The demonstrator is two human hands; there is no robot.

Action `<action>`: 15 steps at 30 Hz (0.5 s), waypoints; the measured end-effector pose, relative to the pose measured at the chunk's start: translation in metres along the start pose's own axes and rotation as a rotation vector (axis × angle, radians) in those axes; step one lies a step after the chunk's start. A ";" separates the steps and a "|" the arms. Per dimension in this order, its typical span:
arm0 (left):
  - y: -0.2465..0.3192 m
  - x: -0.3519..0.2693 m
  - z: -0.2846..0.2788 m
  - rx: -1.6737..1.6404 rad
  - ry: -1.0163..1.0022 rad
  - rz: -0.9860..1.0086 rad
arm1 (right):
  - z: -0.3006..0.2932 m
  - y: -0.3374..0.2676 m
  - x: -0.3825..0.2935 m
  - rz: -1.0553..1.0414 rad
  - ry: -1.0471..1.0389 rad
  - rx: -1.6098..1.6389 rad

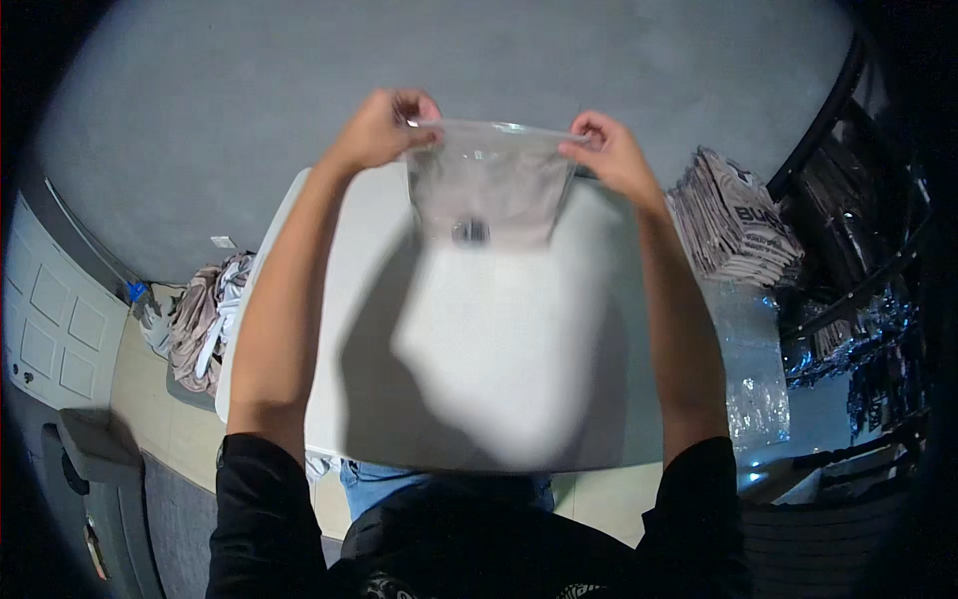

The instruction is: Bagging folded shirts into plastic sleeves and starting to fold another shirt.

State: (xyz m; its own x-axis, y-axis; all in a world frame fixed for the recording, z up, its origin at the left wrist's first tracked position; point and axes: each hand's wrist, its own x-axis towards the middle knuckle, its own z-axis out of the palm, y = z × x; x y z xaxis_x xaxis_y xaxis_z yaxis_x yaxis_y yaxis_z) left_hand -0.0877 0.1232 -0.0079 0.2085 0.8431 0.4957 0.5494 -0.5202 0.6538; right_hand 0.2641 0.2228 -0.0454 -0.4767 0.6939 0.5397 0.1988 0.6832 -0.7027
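Both my arms reach out over the far edge of a white table (pixel 486 322). Between the hands hangs a clear plastic bag (pixel 494 135) with a folded beige garment (pixel 501 187) inside. A dark printed label (pixel 471 230) shows near the bag's lower end, blurred. My left hand (pixel 397 127) pinches the top left corner of the bag. The top right corner is gripped by the thumb and fingers of my right hand (pixel 605 146). The bag's top edge is stretched nearly straight between them.
A stack of bagged garments (pixel 737 217) stands to the right, with clear plastic bags (pixel 752 374) nearer me. Black shelving (pixel 838 314) holds dark packages. Loose clothes (pixel 206 322) are heaped left of the table. A grey wall (pixel 479 60) rises behind; a sofa (pixel 105 487) sits lower left.
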 end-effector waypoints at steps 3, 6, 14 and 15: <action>0.049 -0.042 -0.013 0.157 0.069 0.117 | -0.003 -0.051 -0.022 -0.281 -0.041 -0.252; 0.056 -0.102 0.009 0.332 0.045 0.244 | 0.021 -0.063 -0.081 -0.442 -0.093 -0.450; 0.025 -0.223 0.060 0.224 -0.099 -0.012 | 0.063 -0.056 -0.188 -0.061 -0.529 -0.209; 0.022 -0.215 0.055 0.248 -0.022 -0.036 | 0.066 -0.049 -0.180 -0.064 -0.529 -0.203</action>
State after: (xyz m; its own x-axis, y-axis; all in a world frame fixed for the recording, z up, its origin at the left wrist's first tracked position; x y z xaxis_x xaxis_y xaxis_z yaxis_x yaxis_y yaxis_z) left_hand -0.0759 -0.0620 -0.1323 0.2017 0.8645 0.4603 0.7380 -0.4431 0.5088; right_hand 0.2832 0.0496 -0.1384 -0.8467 0.4769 0.2360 0.2911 0.7864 -0.5448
